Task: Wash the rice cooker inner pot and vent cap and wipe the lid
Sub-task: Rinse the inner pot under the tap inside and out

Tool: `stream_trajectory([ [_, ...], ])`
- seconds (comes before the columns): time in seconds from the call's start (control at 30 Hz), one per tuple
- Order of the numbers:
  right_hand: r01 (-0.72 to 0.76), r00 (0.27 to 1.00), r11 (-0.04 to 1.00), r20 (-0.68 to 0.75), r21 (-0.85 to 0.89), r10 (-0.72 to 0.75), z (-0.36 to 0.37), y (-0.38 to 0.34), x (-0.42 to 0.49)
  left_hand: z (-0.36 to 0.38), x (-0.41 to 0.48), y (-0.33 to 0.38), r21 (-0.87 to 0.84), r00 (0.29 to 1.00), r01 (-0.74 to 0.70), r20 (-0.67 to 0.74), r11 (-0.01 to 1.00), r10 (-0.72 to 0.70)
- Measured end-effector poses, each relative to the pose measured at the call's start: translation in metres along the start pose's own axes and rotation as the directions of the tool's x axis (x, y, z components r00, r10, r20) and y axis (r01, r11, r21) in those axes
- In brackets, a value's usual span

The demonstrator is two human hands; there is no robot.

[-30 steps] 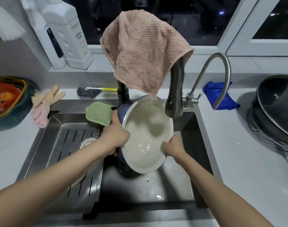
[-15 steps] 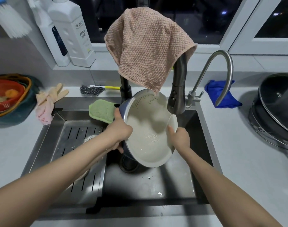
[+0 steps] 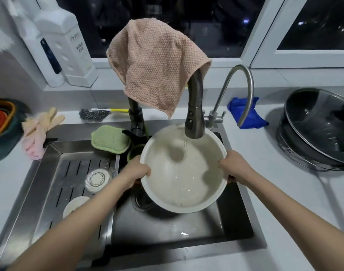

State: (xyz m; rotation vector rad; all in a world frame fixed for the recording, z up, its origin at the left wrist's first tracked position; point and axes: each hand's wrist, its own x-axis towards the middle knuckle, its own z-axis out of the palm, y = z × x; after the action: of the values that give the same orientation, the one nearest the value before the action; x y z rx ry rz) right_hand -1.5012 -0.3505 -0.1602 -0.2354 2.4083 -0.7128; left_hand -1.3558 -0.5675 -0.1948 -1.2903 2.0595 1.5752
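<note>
Cream inner pot [image 3: 183, 169] hung btwn curled fingers [image 3: 146, 172]: L hand [image 3: 136, 172], R hand [image 3: 235, 167] gripped its rim; faucet [image 3: 194, 122] ran just above.

White countertop [image 3: 265, 192] bears blue cloth [image 3: 255, 118], steel scrubber [image 3: 92, 115], apparently rubber gloves [image 3: 40, 130].

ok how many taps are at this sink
2: the dark tap under the pink towel, running into the pot, and a slim chrome tap just right of it. None seem hidden.

I log: pink cloth [image 3: 157, 69] draped over dark faucet [image 3: 194, 122]; chrome tap [image 3: 243, 81] beside it; green sponge [image 3: 110, 138] on sink rim [image 3: 69, 132]; blue cloth [image 3: 251, 114], steel scourer [image 3: 93, 115], pale gloves [image 3: 40, 130] on counter [image 3: 265, 173]; two white bottles [image 3: 69, 45]; glass-lidded pan [image 3: 319, 130].
</note>
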Motion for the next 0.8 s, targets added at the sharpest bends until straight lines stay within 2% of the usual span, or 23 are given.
stream_trajectory([
  [0.03, 0.01, 0.999, 0.999, -0.045, -0.05, -0.013, -0.001, 0.003, -0.003, 0.012, 0.006, -0.008, 0.295, 0.983, -0.093, -0.123, 0.951, 0.134],
  [0.07, 0.016, 0.996, 0.996, -0.084, -0.086, -0.023, -0.003, 0.004, -0.005, 0.026, 0.012, -0.017, 0.582, 0.907, -0.175, -0.217, 0.794, 0.359],
  [0.1, 0.019, 0.993, 0.995, -0.116, -0.1, -0.031, -0.001, 0.006, -0.005, 0.041, 0.012, -0.025, 0.743, 0.776, -0.275, -0.203, 0.61, 0.597],
  [0.13, 0.016, 0.989, 0.995, -0.144, -0.102, -0.03, -0.001, 0.009, -0.005, 0.059, 0.008, -0.029, 0.783, 0.642, -0.409, -0.117, 0.468, 0.758],
  [0.17, 0.012, 0.986, 0.995, -0.164, -0.095, -0.028, 0.0, 0.011, -0.004, 0.079, -0.002, -0.031, 0.743, 0.566, -0.565, 0.032, 0.358, 0.824],
  [0.2, 0.008, 0.984, 0.996, -0.177, -0.086, -0.024, 0.0, 0.013, -0.004, 0.098, -0.014, -0.03, 0.641, 0.591, -0.688, 0.225, 0.339, 0.775],
  [0.27, 0.007, 0.981, 0.995, -0.192, -0.1, -0.026, 0.0, 0.015, -0.004, 0.124, -0.033, -0.025, 0.506, 0.639, -0.768, 0.559, 0.392, 0.529],
  [0.3, 0.007, 0.98, 0.991, -0.198, -0.133, -0.033, -0.002, 0.016, -0.004, 0.128, -0.032, -0.026, 0.488, 0.598, -0.801, 0.629, 0.345, 0.497],
  [0.33, 0.006, 0.978, 0.984, -0.204, -0.177, -0.043, -0.005, 0.016, -0.004, 0.122, -0.023, -0.028, 0.479, 0.537, -0.842, 0.694, 0.249, 0.48],
  [0.37, 0.004, 0.979, 0.976, -0.198, -0.217, -0.048, -0.009, 0.015, -0.005, 0.109, -0.01, -0.03, 0.501, 0.485, -0.861, 0.759, 0.087, 0.435],
  [0.43, 0.003, 0.988, 0.965, -0.146, -0.263, -0.043, -0.016, 0.016, -0.005, 0.079, 0.024, -0.032, 0.612, 0.506, -0.762, 0.766, -0.21, 0.396],
  [0.47, 0.003, 0.993, 0.965, -0.11, -0.263, -0.033, -0.018, 0.017, -0.004, 0.064, 0.039, -0.031, 0.649, 0.515, -0.664, 0.757, -0.372, 0.401],
  [0.5, -0.008, 0.997, 0.971, -0.082, -0.238, -0.012, -0.02, 0.019, -0.002, 0.052, 0.051, -0.03, 0.669, 0.529, -0.581, 0.743, -0.464, 0.409],
  [0.53, -0.018, 0.998, 0.98, -0.07, -0.2, 0.004, -0.021, 0.023, 0.001, 0.043, 0.058, -0.03, 0.667, 0.52, -0.543, 0.744, -0.511, 0.419],
  [0.6, -0.027, 0.994, 0.995, -0.108, -0.099, 0.016, -0.019, 0.031, 0.006, 0.038, 0.059, -0.031, 0.64, 0.493, -0.56, 0.768, -0.527, 0.409],
  [0.63, -0.027, 0.99, 0.998, -0.137, -0.055, 0.019, -0.017, 0.036, 0.005, 0.036, 0.052, -0.027, 0.65, 0.493, -0.557, 0.76, -0.517, 0.424],
  [0.67, -0.038, 0.988, 0.999, -0.148, -0.002, 0.037, -0.01, 0.041, 0.002, 0.035, 0.046, -0.026, 0.657, 0.463, -0.55, 0.753, -0.515, 0.467],
  [0.7, -0.066, 0.99, 0.992, -0.121, 0.108, 0.079, 0.0, 0.048, -0.002, 0.036, 0.036, -0.024, 0.671, 0.447, -0.547, 0.74, -0.501, 0.503],
  [0.73, -0.122, 0.989, 0.954, -0.045, 0.274, 0.14, 0.015, 0.052, -0.009, 0.04, 0.025, -0.024, 0.689, 0.447, -0.558, 0.719, -0.462, 0.532],
  [0.8, -0.291, 0.957, 0.765, 0.186, 0.575, 0.225, 0.052, 0.053, -0.022, 0.055, 0.007, -0.023, 0.734, 0.479, -0.572, 0.661, -0.365, 0.578],
])
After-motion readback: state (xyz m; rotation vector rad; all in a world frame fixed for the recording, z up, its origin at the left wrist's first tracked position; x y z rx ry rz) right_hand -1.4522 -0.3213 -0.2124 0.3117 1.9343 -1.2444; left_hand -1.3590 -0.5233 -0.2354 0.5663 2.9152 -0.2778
